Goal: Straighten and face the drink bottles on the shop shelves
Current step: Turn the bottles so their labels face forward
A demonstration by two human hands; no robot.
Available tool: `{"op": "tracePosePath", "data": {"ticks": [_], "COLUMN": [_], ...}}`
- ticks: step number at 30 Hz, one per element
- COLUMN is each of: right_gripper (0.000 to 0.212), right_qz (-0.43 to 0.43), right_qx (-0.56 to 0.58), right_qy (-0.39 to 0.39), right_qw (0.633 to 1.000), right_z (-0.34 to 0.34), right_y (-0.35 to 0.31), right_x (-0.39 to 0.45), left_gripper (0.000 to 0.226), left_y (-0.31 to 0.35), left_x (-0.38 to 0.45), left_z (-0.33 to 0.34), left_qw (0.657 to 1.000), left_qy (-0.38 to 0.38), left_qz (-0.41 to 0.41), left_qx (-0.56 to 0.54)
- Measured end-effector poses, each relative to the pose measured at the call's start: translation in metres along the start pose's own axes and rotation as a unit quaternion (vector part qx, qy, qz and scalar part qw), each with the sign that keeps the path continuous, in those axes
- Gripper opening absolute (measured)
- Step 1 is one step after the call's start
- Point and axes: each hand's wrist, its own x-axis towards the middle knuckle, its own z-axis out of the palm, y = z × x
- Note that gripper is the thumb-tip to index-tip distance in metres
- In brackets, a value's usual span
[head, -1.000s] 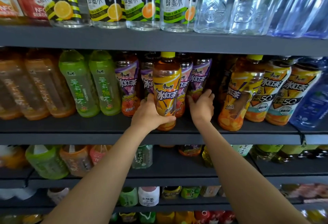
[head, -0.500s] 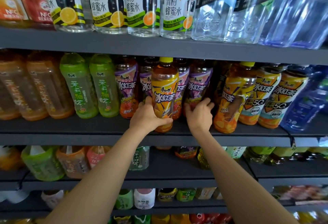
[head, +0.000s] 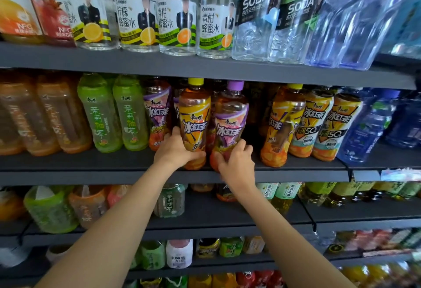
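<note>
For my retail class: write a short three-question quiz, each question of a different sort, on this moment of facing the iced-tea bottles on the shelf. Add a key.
1. True or false: the left hand grips the yellow-capped bottle near its base.

2. Multiple choice: the cap of the bottle under the right hand is
A. green
B. purple
C. red

3. Fill in the missing word: the two green tea bottles stand to the ______ of the bottles being held, on the same shelf.

Key
1. True.
2. B: the purple-capped bottle stands right of the yellow-capped one, at the shelf's front edge.
3. Left.
</note>
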Motion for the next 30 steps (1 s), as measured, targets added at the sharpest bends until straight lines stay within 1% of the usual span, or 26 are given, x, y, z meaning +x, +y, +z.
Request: {"op": "tracePosePath", "data": {"ticks": [3, 7, 14, 18, 22, 26, 30], "right_gripper": [0.050, 0.050, 0.052, 0.052, 0.051, 0.054, 0.050], "right_qz": [0.000, 0.014, 0.023, 0.008, -0.017, -0.049, -0.044], "right_qx": [-0.001, -0.013, -0.022, -0.014, -0.002, 0.004, 0.013], "right_qy": [-0.012, -0.010, -0.009, -0.024, -0.039, -0.062, -0.082], "right_qw": [1.000, 1.000, 0.999, 1.000, 0.999, 0.997, 0.996], "right_z": [0.006, 0.009, 0.010, 0.006, 0.006, 0.018, 0.030], "right_y": [-0.012, -0.017, -0.021, -0.018, -0.021, -0.041, -0.065], "right_x": [0.002, 0.004, 0.004, 0.001, -0.007, -0.016, -0.013], "left_gripper": [0.092, 0.095, 0.093, 0.090, 0.093, 0.091, 0.090], "left_y": [-0.004, -0.006, -0.005, -0.010, -0.020, -0.038, -0.049], "left_x": [-0.001, -0.001, -0.002, -0.006, -0.012, -0.020, -0.021], "left_z": [-0.005, -0.008, -0.007, -0.011, -0.022, -0.037, -0.052], "left_qw": [1.000, 1.000, 1.000, 0.999, 0.999, 0.997, 0.997], "left_qy": [0.001, -0.005, -0.001, 0.000, 0.004, 0.030, 0.040], "left_qz": [-0.007, -0.011, -0.010, -0.017, -0.021, -0.029, -0.051], "left_qx": [-0.005, -0.003, -0.010, -0.033, -0.049, -0.063, -0.050]}}
